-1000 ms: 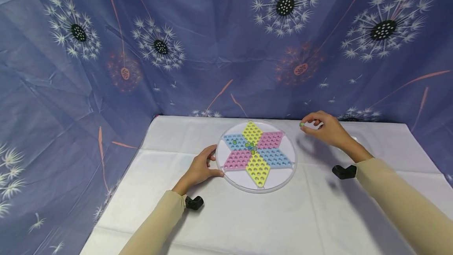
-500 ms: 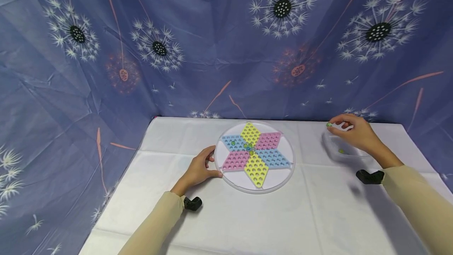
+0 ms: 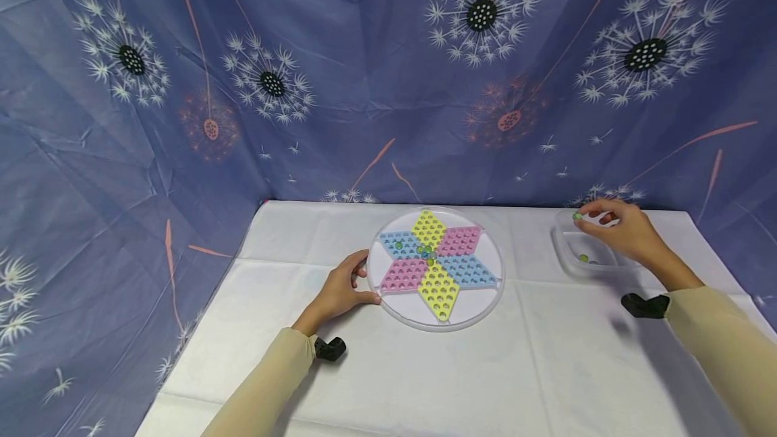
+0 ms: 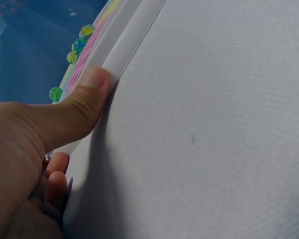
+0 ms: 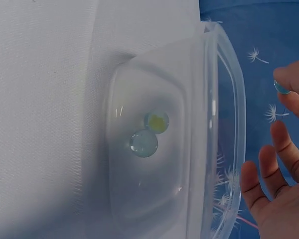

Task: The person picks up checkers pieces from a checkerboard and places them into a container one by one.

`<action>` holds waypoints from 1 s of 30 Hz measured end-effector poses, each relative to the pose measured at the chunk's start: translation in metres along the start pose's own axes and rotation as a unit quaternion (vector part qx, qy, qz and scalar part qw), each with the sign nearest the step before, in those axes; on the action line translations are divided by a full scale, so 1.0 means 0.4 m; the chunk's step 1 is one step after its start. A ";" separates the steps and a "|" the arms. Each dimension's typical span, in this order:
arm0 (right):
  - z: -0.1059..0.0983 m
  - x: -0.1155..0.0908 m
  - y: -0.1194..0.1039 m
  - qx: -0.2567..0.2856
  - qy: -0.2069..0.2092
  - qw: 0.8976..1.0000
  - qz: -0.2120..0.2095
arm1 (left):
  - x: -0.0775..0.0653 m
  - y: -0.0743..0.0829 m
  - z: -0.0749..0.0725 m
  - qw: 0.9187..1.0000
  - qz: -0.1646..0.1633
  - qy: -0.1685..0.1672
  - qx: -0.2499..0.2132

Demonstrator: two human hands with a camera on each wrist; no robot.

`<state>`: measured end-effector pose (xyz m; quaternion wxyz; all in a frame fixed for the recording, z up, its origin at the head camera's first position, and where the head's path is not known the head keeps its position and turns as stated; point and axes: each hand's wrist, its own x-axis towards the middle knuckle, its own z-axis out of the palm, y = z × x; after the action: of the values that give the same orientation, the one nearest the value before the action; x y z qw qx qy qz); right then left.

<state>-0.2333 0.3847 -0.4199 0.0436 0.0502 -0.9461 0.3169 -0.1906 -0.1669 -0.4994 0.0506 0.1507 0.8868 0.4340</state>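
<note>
A round Chinese checkers board (image 3: 473, 305) with a yellow, pink and blue star lies on the table. My left hand (image 3: 340, 290) grips its left rim, thumb (image 4: 87, 99) on the edge and fingers curled below. Several glass marbles sit near the star's centre, and one green marble (image 3: 398, 245) rests in the left blue point. Above a clear plastic box (image 3: 569, 265), my right hand (image 3: 628, 231) pinches a greenish marble (image 3: 577, 216) between thumb and finger; the other fingers are spread. Inside the box lie a yellow-centred marble (image 5: 157, 122) and a clear marble (image 5: 143, 143).
White cloth (image 3: 449, 383) covers the table. A blue dandelion-print curtain (image 3: 364, 86) hangs along the back and left. Each wrist carries a black camera mount (image 3: 330, 349). The box stands near the table's back right.
My right hand has moved right with the marble, from beside the board to over the clear box. My left hand stays on the board's rim.
</note>
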 end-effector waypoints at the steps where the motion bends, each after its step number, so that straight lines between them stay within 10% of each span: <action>1: 0.002 0.001 0.002 0.000 -0.004 1.000 0.002 | 0.000 -0.001 0.000 1.000 0.000 0.000 0.000; 30: 0.050 0.037 0.056 -0.041 -0.095 0.994 0.027 | 0.000 0.002 -0.002 1.000 -0.014 -0.001 -0.003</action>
<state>-0.2517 0.3895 -0.4475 -0.0529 0.0523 -0.9591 0.2732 -0.1905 -0.1669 -0.4982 0.0580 0.1389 0.8875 0.4356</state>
